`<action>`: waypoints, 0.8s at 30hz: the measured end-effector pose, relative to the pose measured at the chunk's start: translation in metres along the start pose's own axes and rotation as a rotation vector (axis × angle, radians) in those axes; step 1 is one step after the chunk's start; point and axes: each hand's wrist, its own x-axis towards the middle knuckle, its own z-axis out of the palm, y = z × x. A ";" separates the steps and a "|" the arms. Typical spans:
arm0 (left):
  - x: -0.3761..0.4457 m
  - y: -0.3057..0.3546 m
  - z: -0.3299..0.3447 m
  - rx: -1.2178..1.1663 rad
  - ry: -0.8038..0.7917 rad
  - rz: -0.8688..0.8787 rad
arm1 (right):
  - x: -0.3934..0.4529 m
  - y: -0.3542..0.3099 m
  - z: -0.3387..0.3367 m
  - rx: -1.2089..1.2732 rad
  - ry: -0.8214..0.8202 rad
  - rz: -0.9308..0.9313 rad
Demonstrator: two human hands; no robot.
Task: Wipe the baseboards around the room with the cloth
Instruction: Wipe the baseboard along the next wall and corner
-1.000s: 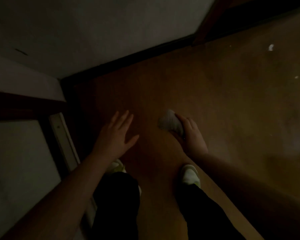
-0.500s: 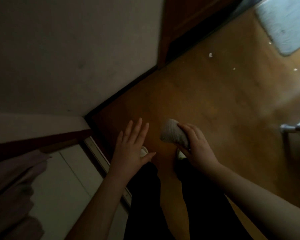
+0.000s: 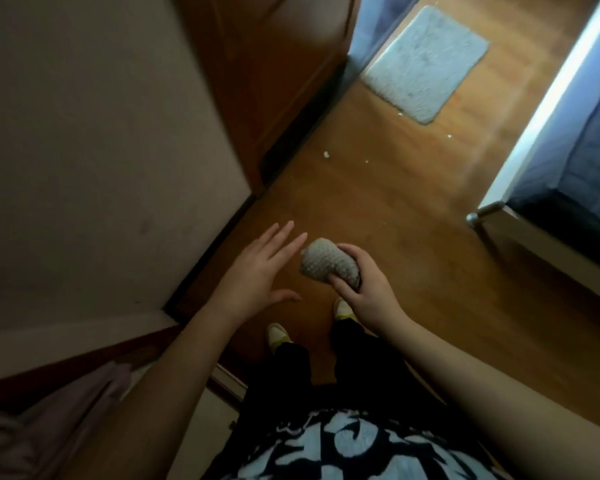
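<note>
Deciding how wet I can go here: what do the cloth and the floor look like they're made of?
The cloth, gripped by the right hand, looks like grey waffle-textured microfibre or cotton; its bumpy weave shows. The floor looks like orange-brown wood or laminate with a faint sheen and grain lines; which one is unclear.

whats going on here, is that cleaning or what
A person stands on a wooden floor beside a wall. Their right hand grips a bunched grey cloth, held up in the air. The left hand is open beside it, fingers spread, holding nothing. The dark baseboard runs along the foot of the wall to their left, and the cloth is not touching it.
</note>
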 end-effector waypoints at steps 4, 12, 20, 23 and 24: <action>0.024 0.039 -0.015 -0.002 -0.037 0.118 | -0.023 -0.007 -0.036 0.064 0.105 -0.022; 0.077 0.118 -0.029 -0.030 -0.047 0.312 | -0.055 0.002 -0.109 0.217 0.194 0.006; 0.144 0.197 -0.025 -0.489 -0.135 0.061 | -0.044 0.029 -0.206 0.454 0.127 0.198; 0.172 0.222 -0.024 -0.549 -0.144 -0.060 | -0.035 0.036 -0.235 0.545 0.113 0.207; 0.181 0.228 -0.024 -0.552 -0.129 -0.077 | -0.033 0.037 -0.243 0.579 0.118 0.209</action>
